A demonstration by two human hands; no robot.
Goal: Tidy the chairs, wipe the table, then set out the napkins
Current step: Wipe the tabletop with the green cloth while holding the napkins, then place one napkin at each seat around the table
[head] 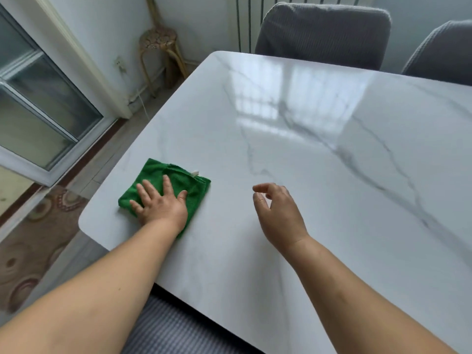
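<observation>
table: white marble-look top, glossy. It fills most of my view, and I'm at the near-left corner.
chairs: two grey fabric backs at the far edge, the second on the right. Both stand close in to the table, so I judge the tidying step done.
cloth: green microfibre, folded into a pad so that it takes a flat palm. It lies on the table near the left corner, just in from the edge. This is the wiping tool, so I judge the step in hand to be the wipe.
left hand: palm down on the cloth with fingers straight and spread, pressing rather than gripping. That spreads the load over the whole pad.
right hand: hovers over bare tabletop, well apart from the cloth. Fingers are loosely curled, thumb near forefinger, holding nothing. I read it as idle.
napkins: none in view, so I judge that step not yet begun.
tag: small white care label at the cloth's far edge, too small to read.
writing: no brand or text legible anywhere.
</observation>
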